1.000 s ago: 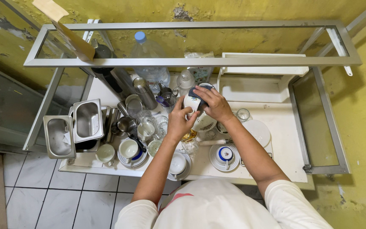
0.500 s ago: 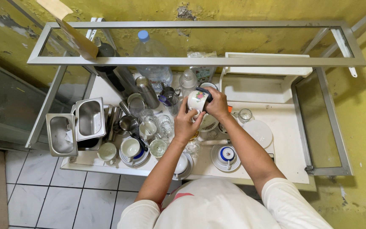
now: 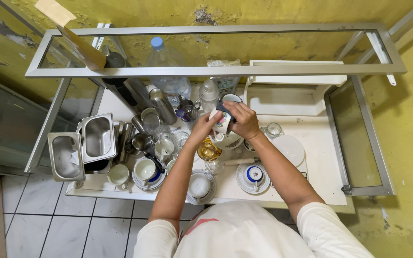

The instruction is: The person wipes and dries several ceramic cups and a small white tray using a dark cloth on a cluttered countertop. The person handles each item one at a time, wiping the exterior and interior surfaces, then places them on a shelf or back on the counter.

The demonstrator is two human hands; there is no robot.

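Observation:
A white floral cup (image 3: 222, 122) is held up over the crowded white counter (image 3: 319, 157), gripped from the left by my left hand (image 3: 200, 128). My right hand (image 3: 244, 119) presses a dark blue cloth (image 3: 224, 108) into the cup's mouth. Below the cup rests a white floral bowl (image 3: 229, 140). A glass of amber liquid (image 3: 209, 150) sits just under my left wrist.
Steel tubs (image 3: 83, 145) sit at the left, with steel jugs, glasses and a large water bottle (image 3: 168, 67) behind. Cups on saucers (image 3: 253, 177) line the front edge. A white tray (image 3: 288, 98) and a round lid (image 3: 289, 149) lie right. A glass-and-metal frame (image 3: 216, 70) surrounds the counter.
The cup has been turned and tilted in my hands as the cloth moved around inside it. My left hand shifted lower on its side, uncovering the amber glass.

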